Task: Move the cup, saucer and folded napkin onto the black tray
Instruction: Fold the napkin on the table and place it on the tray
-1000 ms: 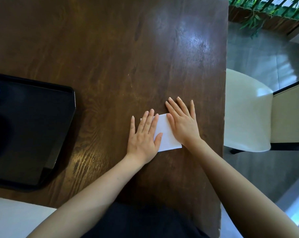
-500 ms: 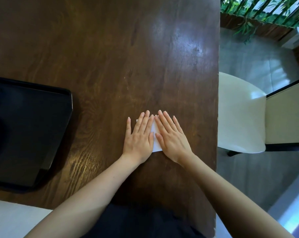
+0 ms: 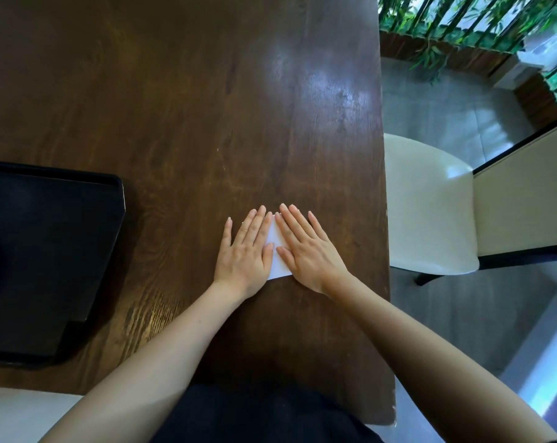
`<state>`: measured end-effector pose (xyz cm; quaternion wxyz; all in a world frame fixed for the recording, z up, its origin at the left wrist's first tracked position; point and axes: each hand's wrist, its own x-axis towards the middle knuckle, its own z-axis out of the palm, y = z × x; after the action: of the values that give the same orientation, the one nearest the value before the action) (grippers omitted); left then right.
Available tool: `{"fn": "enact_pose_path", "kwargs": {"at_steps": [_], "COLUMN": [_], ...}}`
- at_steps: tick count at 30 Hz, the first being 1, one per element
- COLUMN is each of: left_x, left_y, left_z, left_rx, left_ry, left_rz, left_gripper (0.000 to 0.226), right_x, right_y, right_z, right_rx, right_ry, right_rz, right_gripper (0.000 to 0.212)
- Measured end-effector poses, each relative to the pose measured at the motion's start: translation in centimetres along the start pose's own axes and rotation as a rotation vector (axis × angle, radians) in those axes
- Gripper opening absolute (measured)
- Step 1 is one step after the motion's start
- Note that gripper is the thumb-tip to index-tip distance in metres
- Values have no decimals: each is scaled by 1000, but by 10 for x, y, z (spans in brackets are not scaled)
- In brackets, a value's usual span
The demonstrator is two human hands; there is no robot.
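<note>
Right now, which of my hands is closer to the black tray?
Left. The left hand lies flat on the napkin's left side, nearer the black tray; the right hand presses the napkin's right side, farther from it.

Both hands (image 3: 243,254) flat on napkin (image 3: 276,257).
</note>
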<state>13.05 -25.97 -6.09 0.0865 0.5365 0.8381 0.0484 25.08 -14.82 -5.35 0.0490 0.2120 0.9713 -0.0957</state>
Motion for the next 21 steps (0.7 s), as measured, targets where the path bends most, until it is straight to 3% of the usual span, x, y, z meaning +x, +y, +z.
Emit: {"fn": "enact_pose_path", "kwargs": {"at_steps": [7, 11, 15, 21], "left_x": [6, 16, 41, 76], "left_y": [-7, -6, 3, -1], "left_z": [-5, -19, -40, -59], "left_rx": [93, 114, 15, -224], "left_ry": [-79, -116, -67, -308], "left_rz": [62, 86, 112, 63], "left_gripper": [58, 57, 47, 48], "right_x": [-16, -31, -35, -32], "right_y": [11, 6, 0, 6], "right_z": [-3, 2, 4, 5], "right_rx": [-59, -19, 20, -8], "right_ry": [-22, -7, -4, -8], "right_rz": [12, 149, 193, 159], "right_gripper": [58, 56, 56, 56]}}
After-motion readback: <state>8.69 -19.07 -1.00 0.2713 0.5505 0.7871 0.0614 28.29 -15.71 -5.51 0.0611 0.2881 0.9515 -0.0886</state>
